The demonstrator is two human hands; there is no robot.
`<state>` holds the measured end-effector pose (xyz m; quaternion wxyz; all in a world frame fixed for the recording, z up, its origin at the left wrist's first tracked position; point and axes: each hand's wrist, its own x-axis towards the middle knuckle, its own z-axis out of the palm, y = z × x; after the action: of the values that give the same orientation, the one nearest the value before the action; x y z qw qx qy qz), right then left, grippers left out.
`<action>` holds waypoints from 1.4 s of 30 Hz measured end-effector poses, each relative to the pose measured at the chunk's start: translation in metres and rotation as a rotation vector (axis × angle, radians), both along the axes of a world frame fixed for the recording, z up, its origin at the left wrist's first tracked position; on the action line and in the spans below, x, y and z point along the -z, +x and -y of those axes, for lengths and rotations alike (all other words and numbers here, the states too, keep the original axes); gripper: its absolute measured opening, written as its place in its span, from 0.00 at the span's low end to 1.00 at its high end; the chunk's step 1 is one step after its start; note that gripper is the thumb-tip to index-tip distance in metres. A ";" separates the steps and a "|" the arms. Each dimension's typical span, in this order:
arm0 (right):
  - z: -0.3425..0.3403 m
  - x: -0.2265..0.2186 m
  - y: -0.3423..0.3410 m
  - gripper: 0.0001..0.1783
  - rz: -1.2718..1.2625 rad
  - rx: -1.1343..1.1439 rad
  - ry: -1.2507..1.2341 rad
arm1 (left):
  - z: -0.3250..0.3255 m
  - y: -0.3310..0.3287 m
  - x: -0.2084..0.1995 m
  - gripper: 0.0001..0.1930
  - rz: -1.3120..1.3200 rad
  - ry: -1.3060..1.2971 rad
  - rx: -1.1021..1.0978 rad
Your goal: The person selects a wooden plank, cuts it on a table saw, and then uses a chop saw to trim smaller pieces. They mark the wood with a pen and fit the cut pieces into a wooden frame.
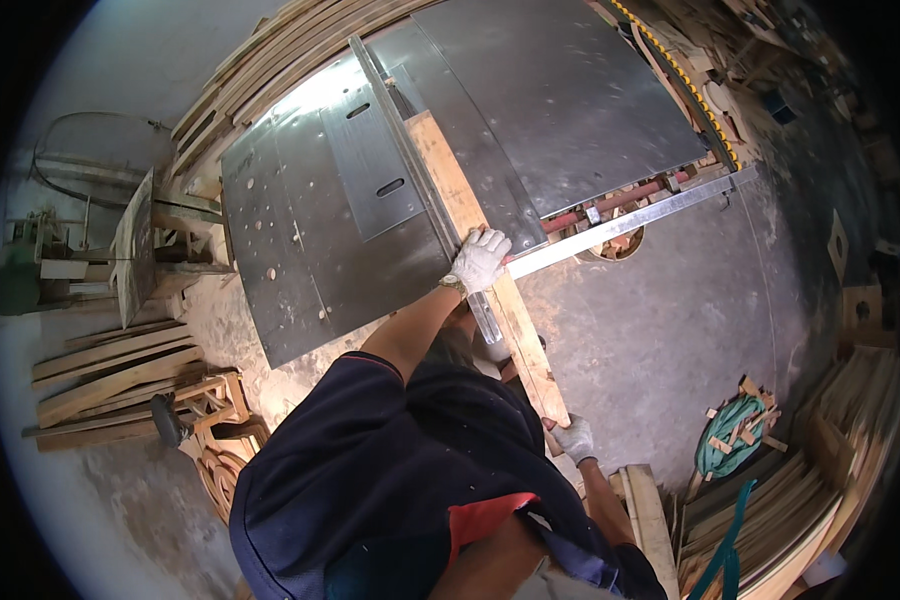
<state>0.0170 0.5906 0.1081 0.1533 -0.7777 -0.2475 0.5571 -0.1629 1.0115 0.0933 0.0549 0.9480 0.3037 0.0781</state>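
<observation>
A long pale wooden board (523,340) lies along the straight metal fence (400,135) of a dark steel machine table (330,290). Its far part rests on the table, while its near part sticks out past the table's front edge toward me. My left hand (480,260), in a whitish work glove, is closed over the board close to that edge, beside the fence's near end. Closer to my body, my right hand (573,438), gloved too, grips the board's near end; some of its fingers are hidden. Near the board's far end, a small metal part (395,95) stands by the fence.
A silver rail (630,222) runs along the table's right front edge. Long planks (290,60) are stacked behind the table, with more timber (120,375) at left and a large pile (810,500) at lower right. A green sack (730,435) with wood offcuts sits on the floor.
</observation>
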 end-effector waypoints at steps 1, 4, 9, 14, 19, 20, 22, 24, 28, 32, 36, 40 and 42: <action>-0.002 0.001 0.000 0.35 0.019 -0.012 0.004 | -0.001 0.000 0.000 0.16 0.023 0.012 0.007; -0.010 -0.002 -0.002 0.34 0.041 -0.034 0.006 | -0.009 0.001 0.000 0.20 -0.021 -0.058 -0.036; -0.026 -0.006 -0.005 0.33 -0.004 -0.023 0.012 | -0.003 -0.002 -0.002 0.25 0.046 -0.082 -0.092; -0.048 -0.010 -0.009 0.33 0.000 -0.022 -0.032 | -0.005 -0.004 -0.003 0.30 0.039 -0.026 -0.017; -0.056 0.000 -0.012 0.35 -0.050 0.014 0.003 | -0.003 -0.002 -0.005 0.31 -0.026 -0.085 -0.036; -0.061 -0.003 -0.012 0.35 -0.024 -0.005 -0.007 | -0.003 -0.002 -0.006 0.31 -0.020 -0.083 -0.035; -0.071 -0.006 -0.013 0.34 0.007 -0.037 -0.033 | -0.003 -0.002 -0.008 0.31 -0.008 -0.079 -0.034; -0.078 -0.007 -0.013 0.32 0.018 -0.064 -0.064 | -0.004 -0.001 -0.008 0.31 -0.008 -0.085 -0.043; -0.082 0.005 -0.014 0.34 0.040 -0.089 0.000 | -0.003 -0.001 -0.008 0.31 -0.006 -0.080 -0.053; -0.087 0.016 -0.017 0.37 0.037 -0.082 0.033 | -0.002 -0.002 -0.012 0.31 -0.001 -0.055 -0.063; -0.099 0.013 -0.019 0.36 0.042 -0.079 0.063 | -0.005 0.000 -0.020 0.30 -0.034 -0.089 -0.091; -0.109 0.010 -0.022 0.35 -0.010 -0.051 0.066 | -0.005 -0.002 -0.015 0.27 0.009 -0.064 -0.110; -0.114 0.006 -0.023 0.35 -0.005 -0.043 0.073 | -0.002 0.000 -0.012 0.29 0.007 -0.081 -0.119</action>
<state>-0.0059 0.7043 0.1025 0.1703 -0.7648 -0.2840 0.5526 -0.1632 1.0138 0.1058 0.0895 0.9251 0.3621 0.0720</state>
